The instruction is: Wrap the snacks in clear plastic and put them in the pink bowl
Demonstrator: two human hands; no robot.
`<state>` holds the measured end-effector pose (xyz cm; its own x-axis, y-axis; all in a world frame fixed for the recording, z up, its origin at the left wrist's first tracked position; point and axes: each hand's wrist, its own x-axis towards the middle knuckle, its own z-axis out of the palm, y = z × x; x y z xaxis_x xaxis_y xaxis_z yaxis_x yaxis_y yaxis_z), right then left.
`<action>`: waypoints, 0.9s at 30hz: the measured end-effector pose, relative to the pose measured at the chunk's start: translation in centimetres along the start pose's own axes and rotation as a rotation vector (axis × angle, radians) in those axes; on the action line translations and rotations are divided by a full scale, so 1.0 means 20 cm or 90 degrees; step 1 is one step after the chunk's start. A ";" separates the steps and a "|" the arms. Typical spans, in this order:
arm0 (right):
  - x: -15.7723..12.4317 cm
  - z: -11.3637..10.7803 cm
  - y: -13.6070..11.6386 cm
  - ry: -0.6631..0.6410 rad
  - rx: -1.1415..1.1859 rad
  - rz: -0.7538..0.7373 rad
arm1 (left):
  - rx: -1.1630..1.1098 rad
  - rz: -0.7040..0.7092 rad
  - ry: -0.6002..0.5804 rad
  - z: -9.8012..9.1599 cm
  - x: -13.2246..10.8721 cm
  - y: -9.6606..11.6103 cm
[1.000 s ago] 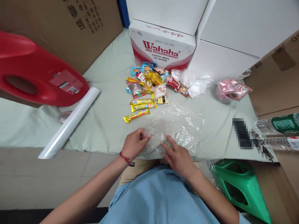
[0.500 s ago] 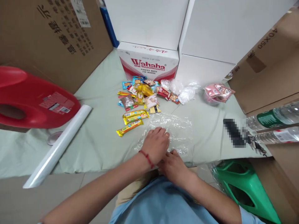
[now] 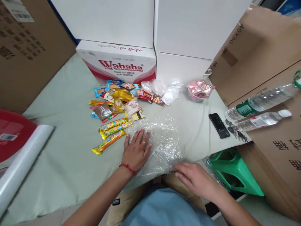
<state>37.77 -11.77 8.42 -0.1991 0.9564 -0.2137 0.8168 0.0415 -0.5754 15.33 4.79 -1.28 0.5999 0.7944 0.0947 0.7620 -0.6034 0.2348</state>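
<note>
A clear plastic sheet (image 3: pixel 162 147), crinkled and shiny, is spread at the near edge of the cloth-covered table. My left hand (image 3: pixel 136 149), with a red cord at the wrist and a ring, presses flat on its left side, fingers spread. At the sheet's near right corner is my right hand (image 3: pixel 194 175), fingers stretched out and thumb apart, slightly blurred; contact with the corner is hard to make out. Just beyond my left hand lie several yellow snack sticks (image 3: pixel 109 141). Behind them is a heap of wrapped snacks (image 3: pixel 121 95).
Crumpled clear plastic (image 3: pixel 172 94) and a tub of pink packets (image 3: pixel 199 89) stand before white boxes and a Wahaba carton (image 3: pixel 119 64). To the right are a phone (image 3: pixel 219 125), keys (image 3: pixel 237 133) and water bottles (image 3: pixel 261 103). A white roll (image 3: pixel 25 163) and a green stool (image 3: pixel 237 171) flank me.
My hands have separated: the left now lies flat with fingers spread, and the right has moved away to the right. The plastic sheet lies more spread out. The view has turned rightward.
</note>
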 end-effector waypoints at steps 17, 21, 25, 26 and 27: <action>0.50 0.01 0.41 0.118 -0.067 -0.099 | 0.031 -0.006 0.025 -0.05 -0.17 -0.20; 0.71 -0.21 0.38 0.136 -0.051 -0.045 | 0.032 -0.003 0.010 -0.06 -0.20 -0.20; 1.15 -0.37 0.27 0.209 -0.129 -0.020 | 0.019 -0.004 0.008 -0.07 -0.20 -0.18; 1.28 -0.39 0.23 0.230 -0.151 -0.032 | 0.017 -0.006 0.009 -0.07 -0.20 -0.18; 1.40 -0.40 0.20 0.252 -0.174 -0.040 | 0.015 -0.008 0.009 -0.07 -0.20 -0.19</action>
<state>39.71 17.56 6.46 -0.0752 0.9840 0.1618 0.9326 0.1268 -0.3378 9.80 3.99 -1.17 0.5867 0.8028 0.1063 0.7753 -0.5947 0.2129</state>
